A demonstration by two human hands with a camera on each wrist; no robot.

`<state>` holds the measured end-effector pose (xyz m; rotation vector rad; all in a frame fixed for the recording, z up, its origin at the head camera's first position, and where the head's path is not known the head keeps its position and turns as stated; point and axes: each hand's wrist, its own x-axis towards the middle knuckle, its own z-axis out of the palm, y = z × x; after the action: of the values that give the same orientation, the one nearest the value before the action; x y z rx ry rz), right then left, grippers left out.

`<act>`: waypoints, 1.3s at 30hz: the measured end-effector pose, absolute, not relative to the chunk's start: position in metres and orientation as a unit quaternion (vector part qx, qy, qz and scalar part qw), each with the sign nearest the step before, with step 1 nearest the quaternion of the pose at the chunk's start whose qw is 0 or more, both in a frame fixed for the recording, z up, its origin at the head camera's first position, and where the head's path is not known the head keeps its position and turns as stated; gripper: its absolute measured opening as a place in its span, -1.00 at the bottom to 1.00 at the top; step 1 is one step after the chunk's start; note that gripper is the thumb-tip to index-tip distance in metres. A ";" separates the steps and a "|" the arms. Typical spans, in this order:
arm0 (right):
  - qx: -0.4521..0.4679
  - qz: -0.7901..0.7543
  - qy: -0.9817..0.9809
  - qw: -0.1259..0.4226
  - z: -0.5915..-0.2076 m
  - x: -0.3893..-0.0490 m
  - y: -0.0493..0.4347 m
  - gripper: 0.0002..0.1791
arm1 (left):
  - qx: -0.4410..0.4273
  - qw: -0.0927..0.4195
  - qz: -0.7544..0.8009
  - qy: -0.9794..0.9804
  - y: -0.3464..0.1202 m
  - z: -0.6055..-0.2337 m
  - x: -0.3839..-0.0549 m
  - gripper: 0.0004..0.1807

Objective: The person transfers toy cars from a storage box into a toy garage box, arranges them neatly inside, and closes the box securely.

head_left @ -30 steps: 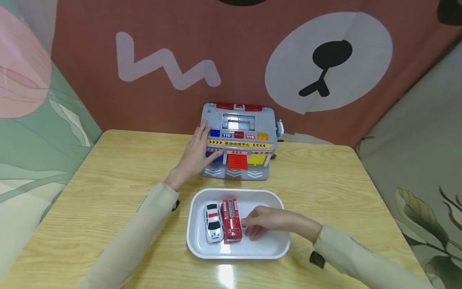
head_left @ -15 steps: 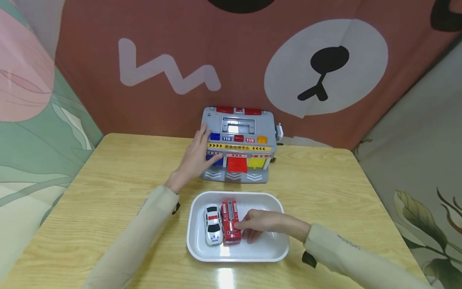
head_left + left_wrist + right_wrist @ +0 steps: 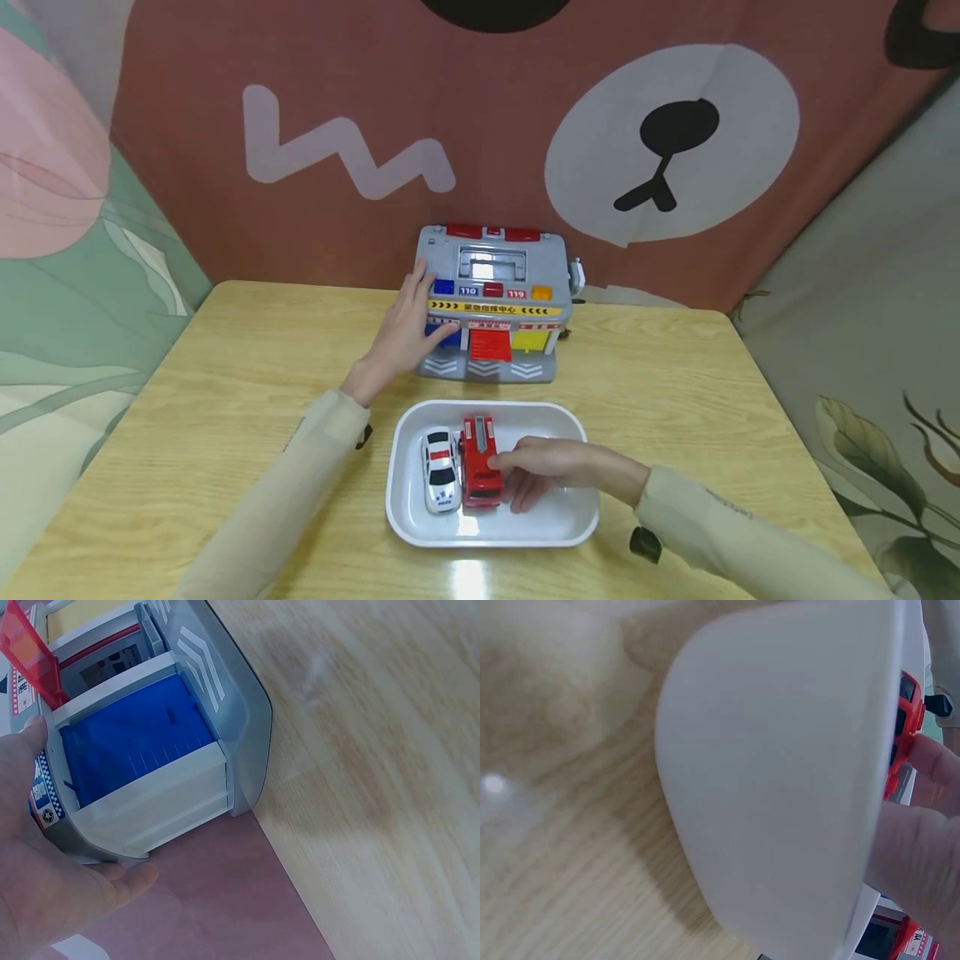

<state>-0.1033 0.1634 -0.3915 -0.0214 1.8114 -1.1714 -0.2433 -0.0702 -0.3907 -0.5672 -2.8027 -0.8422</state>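
Note:
A grey toy emergency station [image 3: 495, 292] stands at the back of the table, with blue, red and yellow doors along its front. The left hand [image 3: 401, 329] rests against its left side, fingers extended along the roof edge and thumb across the front. In the left wrist view the thumb lies above the blue door [image 3: 139, 739], and the red door [image 3: 34, 656] is swung up. Inside a white tray [image 3: 487, 542] lie a toy police car [image 3: 441, 471] and a red toy fire truck [image 3: 481, 442]. The right hand [image 3: 555, 467] pinches the fire truck from its right side, its other fingers curled below.
A wooden table [image 3: 675, 400] carries everything. A brown bear-print cloth [image 3: 330, 225] hangs right behind the station, and leaf-print cloth [image 3: 862, 333] closes off the right side. In the right wrist view the tray's tall outer wall [image 3: 772, 765] blocks much of the scene.
The right hand has moved left onto the fire truck, which has tilted slightly. The left hand has stayed on the station.

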 end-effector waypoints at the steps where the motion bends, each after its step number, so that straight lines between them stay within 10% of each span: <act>1: -0.008 -0.485 0.735 0.474 -0.391 -0.102 0.164 -0.63 | -0.189 0.080 -0.283 -0.937 -0.070 -0.391 -0.243 -0.01; 39: 0.047 -0.642 0.627 0.438 -0.389 -0.086 0.186 -0.52 | -0.190 0.080 -0.289 -0.935 -0.071 -0.390 -0.241 -0.01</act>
<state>-0.0865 0.1862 -0.3885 0.1166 1.5596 -1.5964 -0.2415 -0.0712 -0.3896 -0.5679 -2.7957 -0.8651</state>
